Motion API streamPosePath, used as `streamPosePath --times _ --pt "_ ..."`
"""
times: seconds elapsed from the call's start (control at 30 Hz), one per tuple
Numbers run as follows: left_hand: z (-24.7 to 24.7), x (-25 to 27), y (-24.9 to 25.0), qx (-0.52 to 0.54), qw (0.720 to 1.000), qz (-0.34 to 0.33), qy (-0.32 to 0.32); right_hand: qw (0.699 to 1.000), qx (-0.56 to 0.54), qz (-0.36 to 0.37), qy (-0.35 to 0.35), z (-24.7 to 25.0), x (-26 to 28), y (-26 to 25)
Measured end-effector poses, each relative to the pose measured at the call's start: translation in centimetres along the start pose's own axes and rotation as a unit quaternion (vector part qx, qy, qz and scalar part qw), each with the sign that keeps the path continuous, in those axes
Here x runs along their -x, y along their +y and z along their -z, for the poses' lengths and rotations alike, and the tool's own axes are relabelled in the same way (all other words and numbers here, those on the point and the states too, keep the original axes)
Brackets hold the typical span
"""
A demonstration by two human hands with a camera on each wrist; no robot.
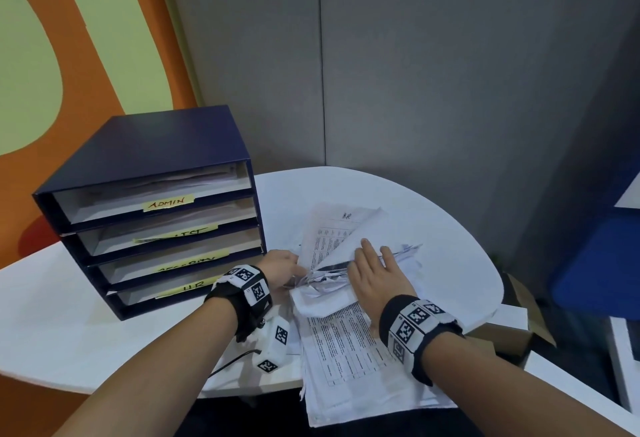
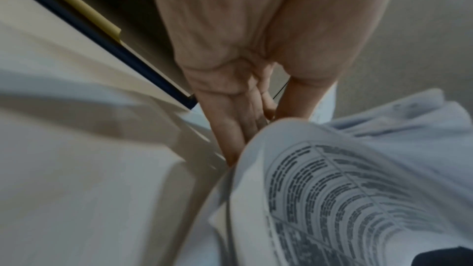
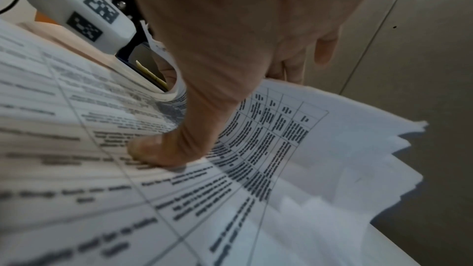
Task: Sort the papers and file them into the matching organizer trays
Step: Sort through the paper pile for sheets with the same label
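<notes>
Printed papers (image 1: 346,332), loose stack on table (image 1: 104,315): right hand (image 1: 375,277) lies flat on top, fingers (image 1: 367,251) spread wide. Left hand (image 1: 278,268) fingers lie beneath the curled left edge; grip cannot be told.

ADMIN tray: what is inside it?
The ADMIN tray holds a stack of white papers, lying flat. How far back they reach and what is printed on them cannot be seen: the organizer's top covers them.

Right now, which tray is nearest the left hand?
The bottom tray, labelled HR. The left hand lies just right of its front corner; the other three trays stack above it.
</notes>
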State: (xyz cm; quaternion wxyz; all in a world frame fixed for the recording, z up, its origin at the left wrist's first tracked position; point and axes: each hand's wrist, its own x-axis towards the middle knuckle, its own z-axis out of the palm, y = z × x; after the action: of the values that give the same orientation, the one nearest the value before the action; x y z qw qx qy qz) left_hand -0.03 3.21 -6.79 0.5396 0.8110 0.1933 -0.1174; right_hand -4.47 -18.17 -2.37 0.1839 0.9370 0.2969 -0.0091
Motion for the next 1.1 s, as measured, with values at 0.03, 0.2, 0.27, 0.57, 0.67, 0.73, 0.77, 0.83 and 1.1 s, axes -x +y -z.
streamPosePath --times 0.03,0.2,0.27,0.57,0.67,0.73,0.77,0.83,1.1 --pt "0.0 0.1 -0.2 -0.009 1.0 0.0 0.009 1.0 -0.015 0.004 0.004 -0.3 -0.1 0.1" --pt "-0.1 0.5 -0.9 -0.013 1.0 0.004 0.014 1.0 0.005 0.011 0.004 -0.5 -0.1 0.3" --pt "0.1 0.4 -0.9 -0.033 0.999 -0.016 0.009 1.0 0.016 0.015 0.014 -0.7 -0.2 0.2" --pt "-0.4 1.8 0.7 -0.246 0.961 -0.116 -0.046 0.991 0.037 0.038 0.125 -1.3 -0.3 -0.3" --pt "-0.9 2.4 1.4 -0.32 0.937 -0.119 -0.077 0.982 0.062 0.02 0.177 -1.7 -0.5 -0.5" --pt "-0.8 2.4 1.6 -0.353 0.924 -0.114 -0.091 0.979 0.066 0.033 0.189 -2.1 -1.0 -0.5" --pt "-0.7 2.4 1.7 -0.359 0.921 -0.114 -0.098 0.977 0.074 0.043 0.194 -2.3 -1.3 -0.5" --pt "-0.3 2.3 1.9 -0.365 0.916 -0.119 -0.116 0.974 0.101 0.056 0.197 -2.9 -2.1 -0.7" --pt "-0.2 0.5 2.1 -0.223 0.97 -0.093 0.024 0.969 0.089 0.058 0.224 -3.8 -2.7 -0.7"
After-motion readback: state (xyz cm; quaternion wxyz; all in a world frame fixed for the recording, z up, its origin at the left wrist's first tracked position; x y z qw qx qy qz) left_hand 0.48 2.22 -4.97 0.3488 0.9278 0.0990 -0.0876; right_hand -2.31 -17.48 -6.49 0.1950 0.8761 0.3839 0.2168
